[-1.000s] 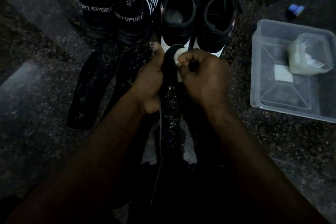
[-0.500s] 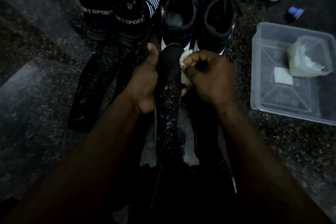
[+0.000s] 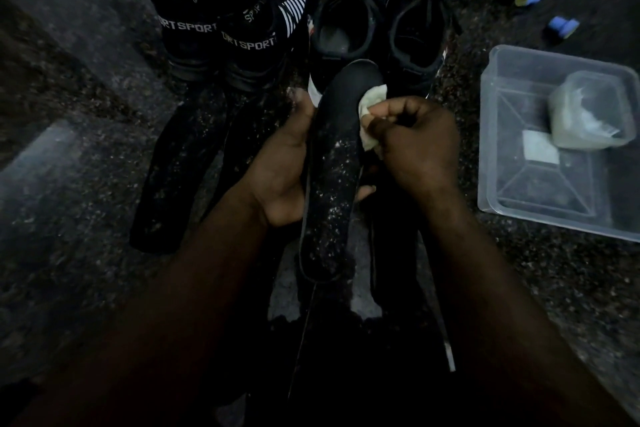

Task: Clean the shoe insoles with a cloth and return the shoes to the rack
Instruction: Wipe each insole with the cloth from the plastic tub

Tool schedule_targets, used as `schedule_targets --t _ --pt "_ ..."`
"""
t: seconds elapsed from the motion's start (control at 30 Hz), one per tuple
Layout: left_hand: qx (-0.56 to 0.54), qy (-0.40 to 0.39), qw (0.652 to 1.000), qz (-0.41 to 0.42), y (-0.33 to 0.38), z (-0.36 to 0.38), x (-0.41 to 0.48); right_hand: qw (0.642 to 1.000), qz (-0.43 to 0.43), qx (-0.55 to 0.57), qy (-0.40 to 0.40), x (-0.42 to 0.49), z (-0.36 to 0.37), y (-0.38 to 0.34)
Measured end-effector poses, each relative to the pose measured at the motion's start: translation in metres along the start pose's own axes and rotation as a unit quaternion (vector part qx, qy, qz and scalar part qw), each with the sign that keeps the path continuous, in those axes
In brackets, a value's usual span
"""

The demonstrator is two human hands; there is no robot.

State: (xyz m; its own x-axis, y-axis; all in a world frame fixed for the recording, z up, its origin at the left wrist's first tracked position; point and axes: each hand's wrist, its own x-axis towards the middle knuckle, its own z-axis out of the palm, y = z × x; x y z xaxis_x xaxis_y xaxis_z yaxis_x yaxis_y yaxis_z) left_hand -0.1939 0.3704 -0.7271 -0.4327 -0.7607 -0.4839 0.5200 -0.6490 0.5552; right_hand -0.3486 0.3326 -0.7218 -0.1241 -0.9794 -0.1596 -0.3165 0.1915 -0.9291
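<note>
My left hand (image 3: 280, 163) grips a black insole (image 3: 332, 170) from its left side, thumb along the edge and fingertips showing under its right edge. White specks cover the insole's lower half. My right hand (image 3: 419, 142) holds a crumpled white cloth (image 3: 370, 107) against the insole's upper right edge. Two more speckled black insoles (image 3: 180, 170) lie on the dark stone floor to the left. Behind them stand a pair of black shoes with "SPORT" lettering (image 3: 235, 28) and a pair of plain black shoes (image 3: 384, 21).
A clear plastic tub (image 3: 519, 198) sits on the floor at the right, holding a smaller container with white material (image 3: 588, 111) and a small white square. Two small blue objects (image 3: 562, 26) lie at the back right. A dark ledge runs along the back.
The insole now stands further out of my hands, its clean top end showing. My right hand with the cloth has slid from the tip to the insole's right edge.
</note>
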Motion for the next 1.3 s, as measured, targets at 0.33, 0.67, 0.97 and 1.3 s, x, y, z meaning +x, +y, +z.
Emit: schedule_targets --t 0.33,0.67,0.97,1.3 --pt "0.034 0.017 0.999 0.014 0.000 0.006 -0.002 0.980 -0.165 -0.085 0.073 -0.002 -0.002 0.000" --pt "0.055 0.026 0.997 0.039 0.000 0.009 -0.005 0.974 -0.152 -0.161 -0.040 -0.006 -0.001 -0.005" --pt "0.044 -0.008 0.998 0.041 0.001 0.010 -0.001 0.979 -0.148 -0.139 -0.001 -0.008 0.000 -0.006" --pt "0.046 0.050 0.996 0.055 -0.001 0.006 0.003 0.980 -0.124 -0.130 -0.085 -0.013 0.004 -0.008"
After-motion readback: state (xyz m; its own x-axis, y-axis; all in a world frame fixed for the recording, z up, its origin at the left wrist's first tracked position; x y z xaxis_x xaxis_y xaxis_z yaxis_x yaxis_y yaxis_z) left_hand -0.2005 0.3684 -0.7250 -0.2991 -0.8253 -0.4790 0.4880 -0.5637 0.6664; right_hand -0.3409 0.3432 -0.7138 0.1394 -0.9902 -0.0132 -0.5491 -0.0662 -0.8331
